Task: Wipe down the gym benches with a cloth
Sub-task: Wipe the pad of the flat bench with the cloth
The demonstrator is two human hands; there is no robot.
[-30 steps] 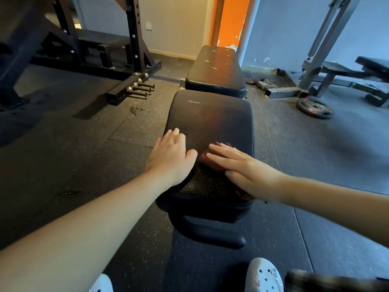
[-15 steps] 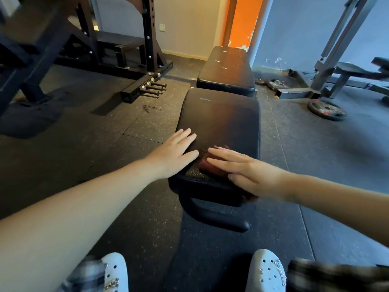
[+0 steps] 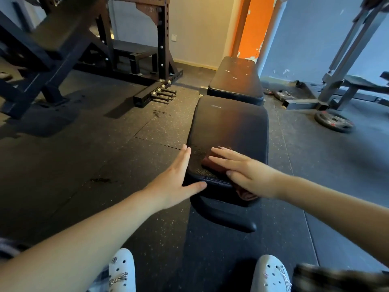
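Right hand [image 3: 250, 175] lies flat, fingers straight, pressing the red cloth [image 3: 212, 165] onto the near end of the bench [image 3: 231, 127]. Left hand [image 3: 174, 178], also flat, braces the left edge. Recommend firm, overlapping strokes.

Head camera, looking forward and down
I see through one wide-angle lens, pitched down the bench [image 3: 229, 127] lengthwise; its near end sits close, the shoes [image 3: 123, 270] at the bottom edge, the wall [image 3: 200, 28] far ahead.
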